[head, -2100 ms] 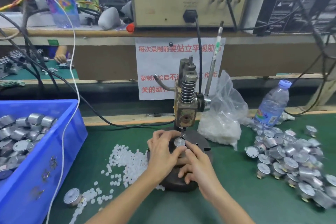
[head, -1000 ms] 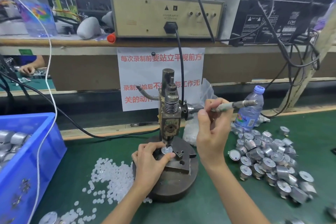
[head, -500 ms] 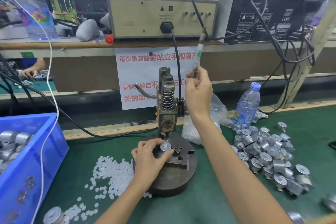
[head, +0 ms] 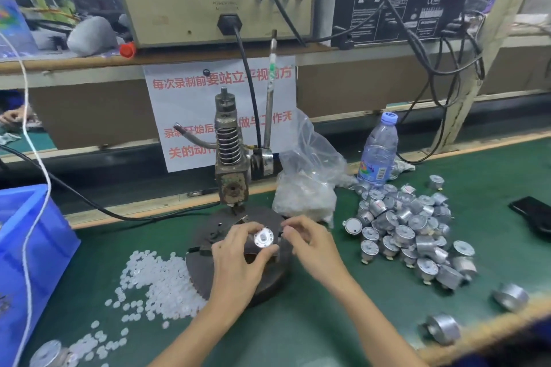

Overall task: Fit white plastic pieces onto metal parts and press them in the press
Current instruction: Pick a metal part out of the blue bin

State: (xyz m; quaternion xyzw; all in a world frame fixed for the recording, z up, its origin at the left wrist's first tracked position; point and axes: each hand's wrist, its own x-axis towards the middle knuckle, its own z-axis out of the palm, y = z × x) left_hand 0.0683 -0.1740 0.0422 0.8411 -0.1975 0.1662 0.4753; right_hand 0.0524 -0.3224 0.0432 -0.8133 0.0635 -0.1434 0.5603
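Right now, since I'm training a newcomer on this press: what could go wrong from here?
1. The left hand pinches the part over the base, in front of the ram, not under it; pressed there, it might seat crooked.
2. The right hand sits close beside it; pulling the upright lever too soon could catch either hand.
3. The white pieces lie against the base; a careless sweep may scatter them.
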